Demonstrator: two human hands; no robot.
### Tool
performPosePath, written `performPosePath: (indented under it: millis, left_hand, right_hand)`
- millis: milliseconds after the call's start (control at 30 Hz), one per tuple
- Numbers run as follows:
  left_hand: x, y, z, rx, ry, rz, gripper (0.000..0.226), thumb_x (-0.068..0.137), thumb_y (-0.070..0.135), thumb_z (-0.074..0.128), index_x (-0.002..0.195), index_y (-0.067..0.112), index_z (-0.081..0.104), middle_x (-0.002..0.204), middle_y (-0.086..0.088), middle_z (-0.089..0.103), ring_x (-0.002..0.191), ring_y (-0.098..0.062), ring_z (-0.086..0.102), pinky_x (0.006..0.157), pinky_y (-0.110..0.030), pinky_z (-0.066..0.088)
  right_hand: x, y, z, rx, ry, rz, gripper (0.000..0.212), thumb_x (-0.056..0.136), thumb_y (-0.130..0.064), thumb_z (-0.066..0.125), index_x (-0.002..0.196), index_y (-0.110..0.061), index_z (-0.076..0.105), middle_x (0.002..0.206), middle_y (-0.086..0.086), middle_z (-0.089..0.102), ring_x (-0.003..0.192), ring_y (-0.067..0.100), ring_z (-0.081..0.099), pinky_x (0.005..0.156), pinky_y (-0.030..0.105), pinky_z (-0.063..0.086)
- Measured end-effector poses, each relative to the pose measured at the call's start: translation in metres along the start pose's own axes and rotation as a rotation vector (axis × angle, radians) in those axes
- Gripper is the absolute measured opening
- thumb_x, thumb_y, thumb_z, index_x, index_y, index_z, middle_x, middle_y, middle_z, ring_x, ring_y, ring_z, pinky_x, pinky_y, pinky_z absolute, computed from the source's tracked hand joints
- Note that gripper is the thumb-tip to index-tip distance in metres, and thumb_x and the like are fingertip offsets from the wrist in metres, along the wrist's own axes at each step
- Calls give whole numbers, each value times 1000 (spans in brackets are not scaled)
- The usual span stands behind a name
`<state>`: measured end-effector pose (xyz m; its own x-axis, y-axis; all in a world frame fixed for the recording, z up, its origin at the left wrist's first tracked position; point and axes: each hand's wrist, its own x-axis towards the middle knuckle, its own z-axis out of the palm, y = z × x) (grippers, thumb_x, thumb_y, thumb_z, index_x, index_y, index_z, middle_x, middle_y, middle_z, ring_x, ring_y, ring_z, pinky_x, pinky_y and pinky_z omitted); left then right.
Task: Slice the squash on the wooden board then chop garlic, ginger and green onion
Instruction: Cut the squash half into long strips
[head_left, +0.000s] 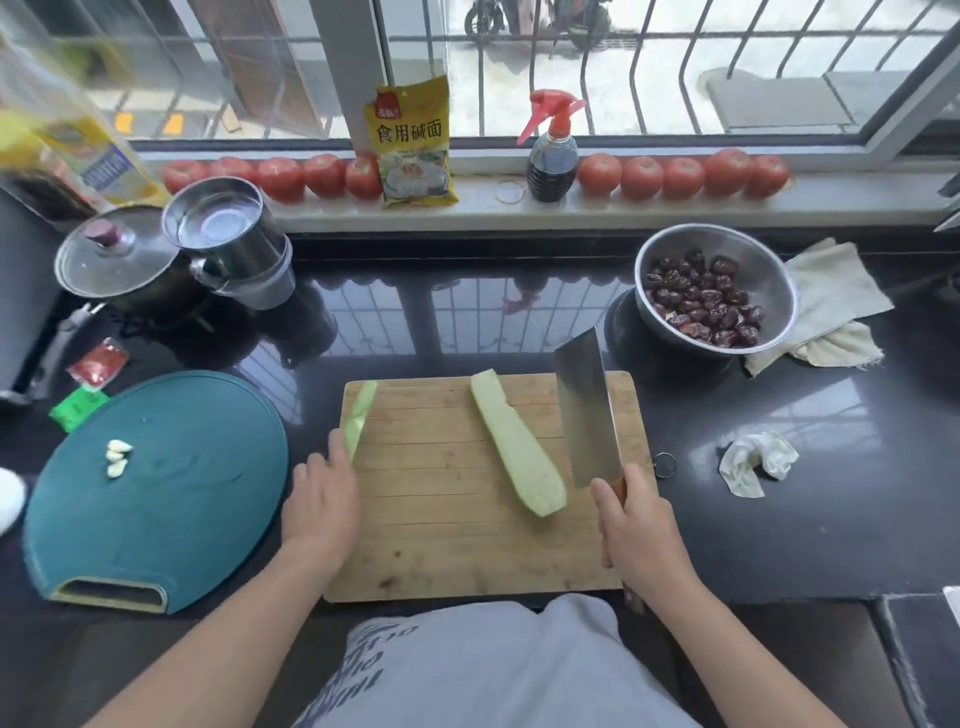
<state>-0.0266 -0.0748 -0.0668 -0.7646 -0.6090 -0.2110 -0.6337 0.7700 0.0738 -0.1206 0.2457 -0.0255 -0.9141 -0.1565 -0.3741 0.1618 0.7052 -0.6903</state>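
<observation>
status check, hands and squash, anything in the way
Right hand grips cleaver, raised. Left hand touches squash half at board edge. Other half flat mid-board. Nothing blocking.
</observation>
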Motion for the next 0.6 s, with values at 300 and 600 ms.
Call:
performPosePath:
  millis: [300, 600]
  left_hand:
    - [-20, 15, 23, 160, -180, 66, 82, 96, 31, 38, 161, 19, -11, 124, -11, 40, 97, -25, 42, 65, -36, 47]
    - [-5, 21, 12, 28, -255, -16, 77, 97, 42, 40, 159, 27, -4, 134, -17, 44, 109, -33, 51, 79, -44, 45]
  right_hand:
    - [-2, 7, -6, -47, 8, 23, 30, 95, -48, 44, 73, -30, 33, 64, 5, 53, 55, 27, 49, 59, 48, 51]
    - [-5, 19, -15, -27, 15, 55, 25, 94, -48, 44, 77, -31, 38, 59, -1, 53, 49, 20, 48, 56, 48, 52]
